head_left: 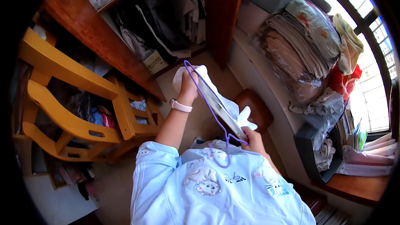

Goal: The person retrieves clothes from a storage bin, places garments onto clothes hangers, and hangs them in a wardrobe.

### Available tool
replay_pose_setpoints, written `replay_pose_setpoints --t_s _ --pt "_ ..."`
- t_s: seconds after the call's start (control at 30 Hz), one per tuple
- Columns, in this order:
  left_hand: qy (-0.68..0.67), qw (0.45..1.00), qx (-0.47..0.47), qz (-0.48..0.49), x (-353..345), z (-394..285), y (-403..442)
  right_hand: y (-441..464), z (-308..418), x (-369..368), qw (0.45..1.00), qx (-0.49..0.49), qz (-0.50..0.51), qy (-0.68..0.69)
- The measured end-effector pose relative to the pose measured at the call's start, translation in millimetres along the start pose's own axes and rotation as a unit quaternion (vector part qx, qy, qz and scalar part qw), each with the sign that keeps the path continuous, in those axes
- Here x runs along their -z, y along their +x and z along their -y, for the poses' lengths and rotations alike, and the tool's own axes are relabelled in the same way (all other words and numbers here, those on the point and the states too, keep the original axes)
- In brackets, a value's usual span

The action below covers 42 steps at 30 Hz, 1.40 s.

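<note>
A purple clothes hanger (213, 113) slants between my two hands, its hook hanging down towards my chest. Alongside it stretches a white garment (215, 94), bunched at both ends; I cannot tell what kind of garment it is. My left hand (188, 85), with a pale pink band on the wrist, is closed on the garment's far end, beside the hanger's tip. Near the hook end, my right hand (253, 142) grips the garment and the hanger's other arm. Part of the right fingers is hidden.
An open wardrobe (225, 16) with hanging clothes stands ahead. On the left is a yellow wooden ladder-like frame (75, 116). Folded bedding (300, 46) is piled on the window ledge at right, above a brown stool (260, 110). A dark grey bin (312, 150) holds bagged items.
</note>
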<state>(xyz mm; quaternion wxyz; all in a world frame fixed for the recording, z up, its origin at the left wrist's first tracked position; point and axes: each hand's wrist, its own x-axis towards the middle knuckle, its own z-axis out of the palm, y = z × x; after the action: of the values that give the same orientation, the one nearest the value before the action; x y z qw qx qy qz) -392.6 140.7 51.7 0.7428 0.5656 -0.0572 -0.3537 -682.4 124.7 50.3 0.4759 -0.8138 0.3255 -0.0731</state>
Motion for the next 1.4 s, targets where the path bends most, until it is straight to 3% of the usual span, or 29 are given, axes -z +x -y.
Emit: replay_pose_setpoints --t_s 0.07,0.33,0.4,0.57,0.6,0.63,0.67,0.73,0.77,0.87,0.93,0.97,1.0,1.07,1.13,1.2,1.27,1.33,1.4 --pt "0.157 0.977 -0.142 -0.011 3.9 -15.6 -3.7 -5.0 5.6 -0.6 0.997 -0.037 0.027 0.067" --pt "0.274 0.944 -0.174 -0.058 39.0 -42.6 25.2 -15.4 8.3 10.0 0.988 -0.059 0.134 0.037" --pt "0.444 0.862 -0.237 -0.06 31.3 -40.4 11.5 -16.7 0.7 9.7 0.989 -0.068 0.122 0.044" --pt "0.507 0.813 -0.28 0.065 0.6 -32.1 -39.9 6.8 8.1 21.7 0.996 -0.037 0.074 0.018" --pt "0.513 0.709 -0.474 0.095 1.1 -40.6 -39.8 10.3 10.8 27.6 0.998 -0.022 0.059 0.012" --pt "0.504 0.645 -0.563 0.116 4.0 -45.4 -37.5 13.8 18.9 35.8 0.996 -0.062 0.058 0.017" --pt "0.49 0.571 -0.646 0.127 6.9 -50.1 -35.2 17.5 16.2 42.2 0.998 -0.014 0.054 0.004" --pt "0.524 0.63 -0.514 0.254 13.2 -53.6 -34.5 25.1 15.6 48.9 0.99 0.04 0.007 -0.134" --pt "0.53 0.646 -0.503 0.222 14.9 -54.7 -37.5 31.1 13.2 50.8 0.983 0.038 -0.056 -0.169" --pt "0.548 0.594 -0.579 0.109 13.4 -71.9 -38.2 67.0 -13.7 50.9 0.93 0.004 -0.282 -0.237" --pt "0.555 0.563 -0.611 0.042 5.9 -83.8 -45.8 86.6 -21.9 56.7 0.886 0.049 -0.389 -0.248" --pt "0.572 0.548 -0.61 0.005 8.4 -88.5 -43.3 90.5 -24.1 59.2 0.885 0.051 -0.39 -0.248" --pt "0.594 0.57 -0.566 -0.024 13.6 -93.1 -43.6 90.3 -18.5 60.3 0.901 0.014 -0.381 -0.207" --pt "0.582 0.563 -0.584 -0.061 35.3 -95.3 -23.9 94.9 -18.1 64.9 0.913 -0.024 -0.374 -0.16" --pt "0.552 0.61 -0.565 -0.058 52.8 -95.5 -15.5 100.6 -26.1 78.2 0.914 0.016 -0.38 -0.142" --pt "0.61 0.53 -0.589 -0.011 60.2 -91.8 -17.6 108.3 -18.6 97.5 0.904 0.052 -0.401 -0.142" --pt "0.629 0.53 -0.569 0.004 72.0 -85.0 -12.1 112.9 -6.7 116.5 0.887 0.133 -0.416 -0.151" --pt "0.633 0.53 -0.564 0.01 65.2 -84.8 -13.5 120.8 13.1 125.7 0.886 0.151 -0.412 -0.149" --pt "0.639 0.533 -0.555 0.01 55.3 -85.2 -16.9 132.3 30.2 125.4 0.906 0.263 -0.321 -0.08"
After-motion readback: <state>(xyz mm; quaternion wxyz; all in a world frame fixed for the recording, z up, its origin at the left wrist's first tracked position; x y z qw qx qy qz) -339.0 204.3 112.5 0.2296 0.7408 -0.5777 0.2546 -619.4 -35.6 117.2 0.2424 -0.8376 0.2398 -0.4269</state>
